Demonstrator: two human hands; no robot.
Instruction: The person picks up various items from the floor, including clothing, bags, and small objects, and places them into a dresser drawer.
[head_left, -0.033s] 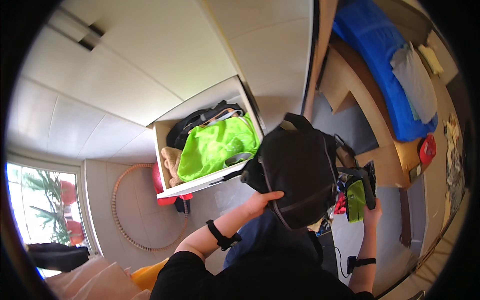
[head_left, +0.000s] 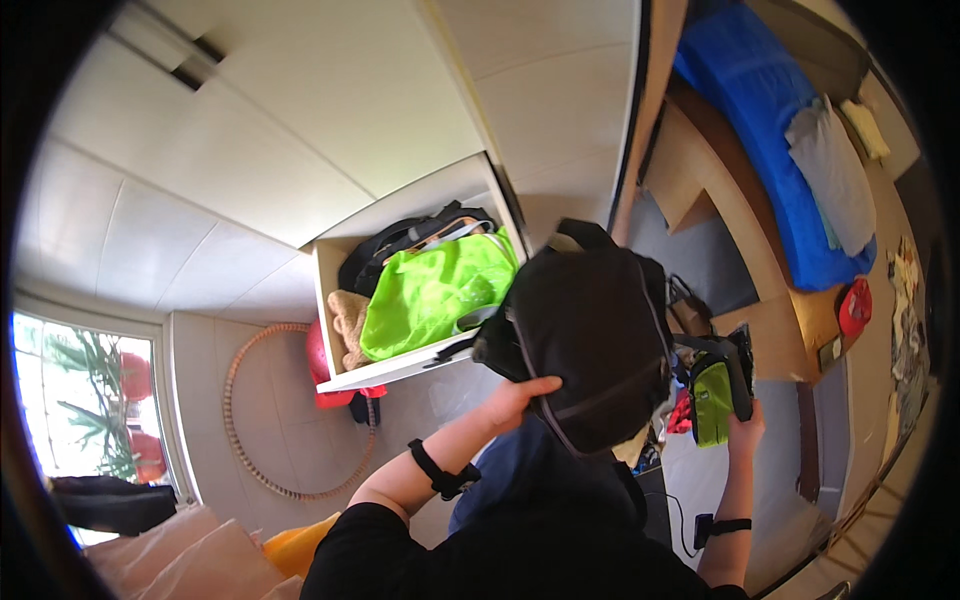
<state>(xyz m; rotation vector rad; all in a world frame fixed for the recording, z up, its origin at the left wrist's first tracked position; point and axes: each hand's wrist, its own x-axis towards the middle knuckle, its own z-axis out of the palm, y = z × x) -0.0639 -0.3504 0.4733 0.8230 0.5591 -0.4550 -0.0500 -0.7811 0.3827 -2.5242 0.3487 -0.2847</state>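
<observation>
A black backpack (head_left: 595, 345) with a top loop handle hangs in front of me, just right of an open drawer (head_left: 400, 372). My left hand (head_left: 520, 398) is closed on its lower left side, thumb on the front. Farther right, my right hand (head_left: 745, 425) grips the edge of a small green and black bag (head_left: 712, 400) with dark straps; most of those fingers are hidden behind it. Inside the drawer lie a bright green cloth bag (head_left: 430, 295), black bags (head_left: 400, 245) and a tan fuzzy item (head_left: 348, 322). The backpack overlaps the drawer's right corner.
White cabinet fronts (head_left: 300, 90) rise above the drawer. A hula hoop (head_left: 228, 400) and a red ball (head_left: 317, 355) are left of it. At right stands a bed frame (head_left: 700, 160) with blue bedding (head_left: 745, 110), a grey pillow (head_left: 830, 180) and a red cap (head_left: 855, 305).
The backpack has shifted slightly left against the drawer and covers a bit more of its right corner. Both hands keep their holds.
</observation>
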